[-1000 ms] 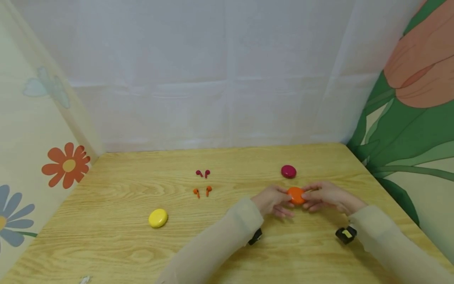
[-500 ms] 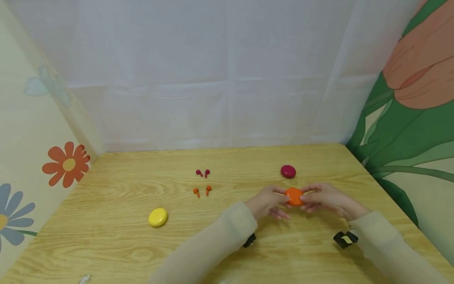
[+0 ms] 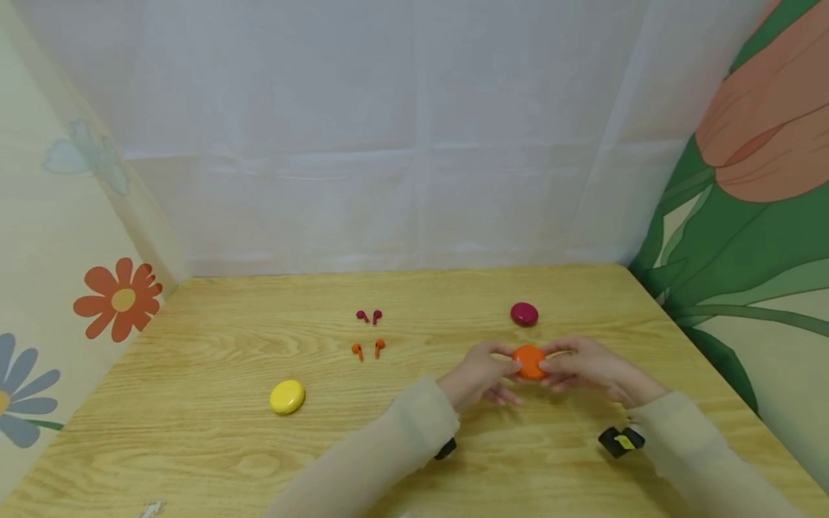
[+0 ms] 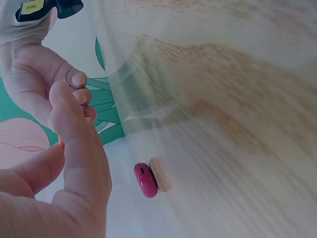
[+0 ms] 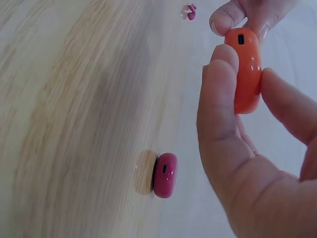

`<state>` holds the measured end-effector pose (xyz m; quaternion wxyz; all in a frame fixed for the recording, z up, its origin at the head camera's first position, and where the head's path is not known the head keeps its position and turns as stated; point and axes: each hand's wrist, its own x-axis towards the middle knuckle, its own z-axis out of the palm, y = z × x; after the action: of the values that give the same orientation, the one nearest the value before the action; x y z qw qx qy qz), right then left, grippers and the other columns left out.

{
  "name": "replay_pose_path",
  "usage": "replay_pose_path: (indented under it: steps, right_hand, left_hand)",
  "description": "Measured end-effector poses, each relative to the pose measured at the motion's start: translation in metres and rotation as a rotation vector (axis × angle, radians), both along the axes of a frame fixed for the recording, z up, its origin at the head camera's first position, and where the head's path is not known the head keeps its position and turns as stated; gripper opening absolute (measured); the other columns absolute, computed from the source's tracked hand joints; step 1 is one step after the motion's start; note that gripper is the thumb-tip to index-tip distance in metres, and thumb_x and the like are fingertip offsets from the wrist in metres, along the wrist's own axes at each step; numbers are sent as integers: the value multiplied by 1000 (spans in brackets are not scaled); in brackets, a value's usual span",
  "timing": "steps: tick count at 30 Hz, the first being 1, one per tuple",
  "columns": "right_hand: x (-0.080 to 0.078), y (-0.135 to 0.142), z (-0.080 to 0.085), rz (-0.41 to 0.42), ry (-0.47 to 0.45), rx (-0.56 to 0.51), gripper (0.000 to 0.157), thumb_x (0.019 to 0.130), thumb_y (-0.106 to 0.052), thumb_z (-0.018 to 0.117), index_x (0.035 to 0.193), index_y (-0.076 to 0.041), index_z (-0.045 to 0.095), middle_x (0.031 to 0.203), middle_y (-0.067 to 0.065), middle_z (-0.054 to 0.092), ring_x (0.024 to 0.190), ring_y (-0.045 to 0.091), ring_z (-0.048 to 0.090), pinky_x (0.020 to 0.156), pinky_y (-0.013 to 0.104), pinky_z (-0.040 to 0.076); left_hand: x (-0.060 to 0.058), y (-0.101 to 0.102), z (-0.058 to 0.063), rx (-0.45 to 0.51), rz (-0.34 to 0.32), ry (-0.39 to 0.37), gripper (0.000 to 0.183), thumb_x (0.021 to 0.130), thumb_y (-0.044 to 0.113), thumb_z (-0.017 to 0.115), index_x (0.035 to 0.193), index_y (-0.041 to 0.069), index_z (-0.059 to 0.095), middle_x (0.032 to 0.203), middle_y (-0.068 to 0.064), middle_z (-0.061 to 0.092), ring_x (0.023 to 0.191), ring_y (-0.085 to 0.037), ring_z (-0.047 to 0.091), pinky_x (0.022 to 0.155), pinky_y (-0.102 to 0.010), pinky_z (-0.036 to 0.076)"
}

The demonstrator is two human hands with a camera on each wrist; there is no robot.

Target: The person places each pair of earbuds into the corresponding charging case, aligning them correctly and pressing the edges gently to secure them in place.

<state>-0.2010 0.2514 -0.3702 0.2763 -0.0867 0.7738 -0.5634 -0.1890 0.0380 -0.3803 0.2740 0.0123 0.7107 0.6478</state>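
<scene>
A round, glossy orange earbud case [image 3: 529, 362] is held up off the wooden table between two hands. My left hand [image 3: 481, 370] pinches its left edge with thumb and fingers. On the opposite edge, my right hand [image 3: 588, 367] grips it the same way. The right wrist view shows the orange case [image 5: 247, 74] edge-on, a dark port near its top, and its lid appears closed. In the left wrist view my fingers hide nearly all of it. A pair of orange earbuds [image 3: 379, 347] lies on the table to the left of the hands.
Behind the hands sits a magenta case [image 3: 524, 314]. Magenta earbuds [image 3: 377, 316] lie farther back, beyond the orange pair. A yellow case [image 3: 287, 397] rests at the left of the table [image 3: 194, 439]. One small white item [image 3: 151, 509] shows at the bottom left.
Both hands have shifted slightly left and toward the near side, carrying the orange earbud case along. The earbuds and other cases stay in place.
</scene>
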Motion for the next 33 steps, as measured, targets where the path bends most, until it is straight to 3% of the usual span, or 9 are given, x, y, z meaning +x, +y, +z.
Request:
replay_pose_path:
  steps: [15,33]
  right_hand:
    - [3,-19,7,-46,-4,40,46,100,-13,58,131,20,48,92,3,72,85,13,69,78,29,60]
    - [5,-35,8,-51,-7,-17,50,100,-14,58,134,20,45,92,1,72,84,13,69,80,29,59]
  left_hand:
    - [4,-17,2,35,-2,25,30,102,16,57,131,7,54,104,-16,73,58,-12,69,47,-18,48]
    - [8,-35,8,42,7,26,32,103,18,57,132,7,53,110,-18,71,56,-9,67,50,-18,49]
